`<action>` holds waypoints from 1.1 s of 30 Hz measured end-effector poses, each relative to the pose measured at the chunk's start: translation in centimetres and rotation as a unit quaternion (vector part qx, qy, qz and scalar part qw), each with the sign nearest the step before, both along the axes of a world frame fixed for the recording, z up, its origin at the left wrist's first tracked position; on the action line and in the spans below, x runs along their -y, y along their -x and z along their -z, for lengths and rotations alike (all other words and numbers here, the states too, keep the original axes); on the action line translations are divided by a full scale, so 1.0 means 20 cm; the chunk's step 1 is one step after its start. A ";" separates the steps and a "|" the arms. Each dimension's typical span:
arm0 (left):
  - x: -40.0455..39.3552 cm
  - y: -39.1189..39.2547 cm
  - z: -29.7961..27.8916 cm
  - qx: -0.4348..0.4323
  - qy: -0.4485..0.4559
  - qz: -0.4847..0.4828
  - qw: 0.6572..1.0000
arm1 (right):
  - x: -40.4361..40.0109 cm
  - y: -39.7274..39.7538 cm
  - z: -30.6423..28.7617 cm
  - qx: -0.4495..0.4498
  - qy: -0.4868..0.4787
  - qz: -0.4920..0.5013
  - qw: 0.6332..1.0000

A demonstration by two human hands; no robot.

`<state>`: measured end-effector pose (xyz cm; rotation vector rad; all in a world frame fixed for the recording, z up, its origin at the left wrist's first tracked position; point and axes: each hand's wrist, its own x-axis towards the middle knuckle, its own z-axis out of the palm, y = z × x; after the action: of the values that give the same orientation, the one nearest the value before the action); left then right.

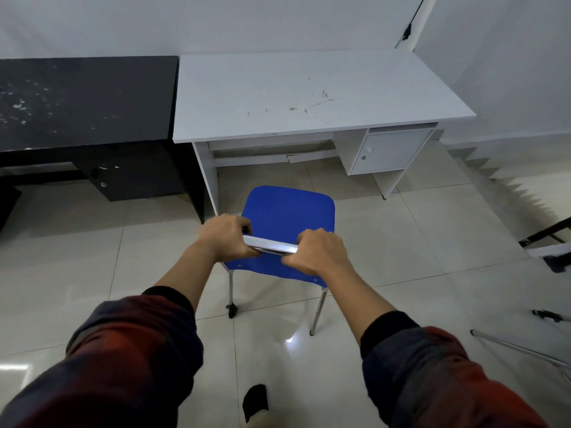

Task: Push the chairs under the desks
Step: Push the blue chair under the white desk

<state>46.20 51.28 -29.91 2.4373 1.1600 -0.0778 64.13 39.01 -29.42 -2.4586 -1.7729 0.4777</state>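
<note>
Chair (289, 211), blue-seated, stands on the tiled floor (401, 242) just short of the white worktop (278, 97), its seat pointing at the open knee space between the left panel and the drawer unit (389, 151). Left hand (227, 237) and right hand (321, 251) both grip the chrome top rail (270, 245) of the backrest, fingers (247, 227) curled round it, a short stretch of bar bare between them. The gap lies straight ahead, slightly right of the seat's line, so the push likely needs a small rightward correction.
</note>
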 end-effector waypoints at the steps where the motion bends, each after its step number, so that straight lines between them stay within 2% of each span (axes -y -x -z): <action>1: -0.02 -0.02 0.00 0.000 -0.004 -0.002 1.000 | -0.03 -0.03 -0.01 -0.001 0.006 0.001 1.000; 8: -0.08 -0.25 0.02 0.008 -0.015 0.012 1.000 | -0.15 -0.28 -0.03 0.013 0.040 0.012 0.999; 16: -0.16 -0.28 0.05 0.019 -0.009 0.015 1.000 | -0.20 -0.33 0.00 0.015 0.025 0.005 1.000; 22: -0.10 -0.32 0.03 0.001 -0.009 -0.025 1.000 | -0.19 -0.38 -0.01 -0.011 0.013 -0.018 1.000; 33: 0.08 -0.63 0.01 -0.034 -0.015 -0.079 0.996 | -0.16 -0.76 0.01 -0.012 0.017 -0.096 0.995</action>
<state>58.81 49.66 -30.15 2.3745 1.3900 -0.0963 79.23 42.17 -29.57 -2.3039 -2.0177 0.5542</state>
